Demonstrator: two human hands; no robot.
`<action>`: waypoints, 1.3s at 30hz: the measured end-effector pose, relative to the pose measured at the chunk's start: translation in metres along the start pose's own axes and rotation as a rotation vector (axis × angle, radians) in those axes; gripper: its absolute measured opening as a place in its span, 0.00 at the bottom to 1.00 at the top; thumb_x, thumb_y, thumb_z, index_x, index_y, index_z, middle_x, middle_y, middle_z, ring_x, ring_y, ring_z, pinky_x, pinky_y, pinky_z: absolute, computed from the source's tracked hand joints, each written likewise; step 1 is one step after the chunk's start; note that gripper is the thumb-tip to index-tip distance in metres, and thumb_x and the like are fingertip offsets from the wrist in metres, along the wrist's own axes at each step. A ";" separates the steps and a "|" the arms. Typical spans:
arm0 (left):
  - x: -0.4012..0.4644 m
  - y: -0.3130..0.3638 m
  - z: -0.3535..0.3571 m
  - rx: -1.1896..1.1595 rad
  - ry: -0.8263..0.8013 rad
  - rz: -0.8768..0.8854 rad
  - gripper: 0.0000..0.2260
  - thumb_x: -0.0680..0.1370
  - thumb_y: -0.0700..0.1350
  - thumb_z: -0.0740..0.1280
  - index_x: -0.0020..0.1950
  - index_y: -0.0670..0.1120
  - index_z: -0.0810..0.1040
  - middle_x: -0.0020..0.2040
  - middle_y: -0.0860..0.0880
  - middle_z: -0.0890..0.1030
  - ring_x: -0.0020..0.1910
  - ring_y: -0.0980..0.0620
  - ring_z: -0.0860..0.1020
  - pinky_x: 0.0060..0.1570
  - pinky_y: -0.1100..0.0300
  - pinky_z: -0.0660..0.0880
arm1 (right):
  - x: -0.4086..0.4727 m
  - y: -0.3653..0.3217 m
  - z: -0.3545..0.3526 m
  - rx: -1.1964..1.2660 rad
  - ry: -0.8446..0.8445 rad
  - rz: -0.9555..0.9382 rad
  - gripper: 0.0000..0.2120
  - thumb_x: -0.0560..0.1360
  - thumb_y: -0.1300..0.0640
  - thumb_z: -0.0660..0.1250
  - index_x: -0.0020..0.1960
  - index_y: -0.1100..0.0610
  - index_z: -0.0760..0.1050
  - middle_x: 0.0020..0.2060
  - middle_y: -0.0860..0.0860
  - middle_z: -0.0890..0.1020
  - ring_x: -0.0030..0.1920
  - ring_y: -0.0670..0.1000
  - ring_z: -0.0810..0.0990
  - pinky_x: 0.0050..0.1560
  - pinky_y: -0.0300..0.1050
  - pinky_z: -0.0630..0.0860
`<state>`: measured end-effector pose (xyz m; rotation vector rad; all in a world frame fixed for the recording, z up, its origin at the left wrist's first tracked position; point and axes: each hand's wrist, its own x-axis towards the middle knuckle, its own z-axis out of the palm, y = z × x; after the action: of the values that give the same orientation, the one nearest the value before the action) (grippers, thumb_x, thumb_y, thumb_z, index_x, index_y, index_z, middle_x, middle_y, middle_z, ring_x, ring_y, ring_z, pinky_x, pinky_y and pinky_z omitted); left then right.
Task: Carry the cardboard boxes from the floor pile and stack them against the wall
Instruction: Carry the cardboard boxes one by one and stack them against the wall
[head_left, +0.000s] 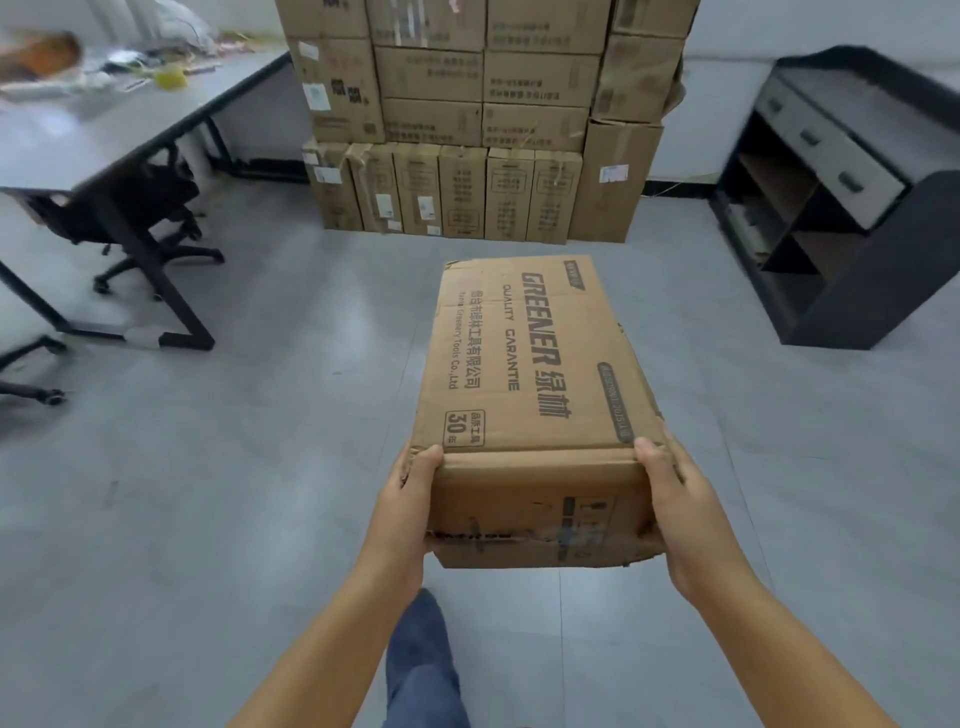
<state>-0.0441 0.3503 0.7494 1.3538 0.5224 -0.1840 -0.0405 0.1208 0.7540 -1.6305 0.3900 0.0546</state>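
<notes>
Long brown cardboard box (535, 395) printed "GREENER" is held off the grey floor (260, 467), left hand (410, 499) and right hand (680, 509) gripping its near end, facing the stacked brown cardboard boxes (467, 119).

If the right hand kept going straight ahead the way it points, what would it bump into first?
Probably the stack of cardboard boxes against the wall. The right hand, gripping the carried box, has only open floor before it; depth is uncertain.
</notes>
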 end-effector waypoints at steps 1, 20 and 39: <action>0.024 0.009 0.002 0.004 -0.002 -0.003 0.09 0.80 0.53 0.58 0.54 0.60 0.78 0.40 0.64 0.82 0.41 0.63 0.79 0.43 0.49 0.81 | 0.021 -0.004 0.009 -0.003 0.007 -0.002 0.19 0.78 0.41 0.58 0.69 0.34 0.66 0.62 0.41 0.76 0.63 0.47 0.74 0.63 0.59 0.74; 0.422 0.260 0.099 0.061 -0.199 0.107 0.15 0.79 0.54 0.58 0.66 0.61 0.72 0.52 0.58 0.79 0.49 0.56 0.77 0.34 0.56 0.79 | 0.406 -0.174 0.121 0.102 0.233 -0.098 0.18 0.77 0.40 0.59 0.66 0.36 0.71 0.59 0.45 0.80 0.59 0.50 0.77 0.62 0.58 0.75; 0.772 0.508 0.354 -0.253 -0.174 0.378 0.13 0.78 0.51 0.62 0.62 0.57 0.75 0.50 0.51 0.81 0.49 0.47 0.78 0.42 0.48 0.77 | 0.850 -0.421 0.074 0.095 0.171 -0.478 0.19 0.77 0.44 0.62 0.66 0.31 0.66 0.58 0.30 0.72 0.61 0.42 0.72 0.64 0.45 0.68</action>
<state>0.9315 0.2544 0.8855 1.1514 0.1319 0.0725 0.8910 0.0280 0.9231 -1.6007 0.1217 -0.4596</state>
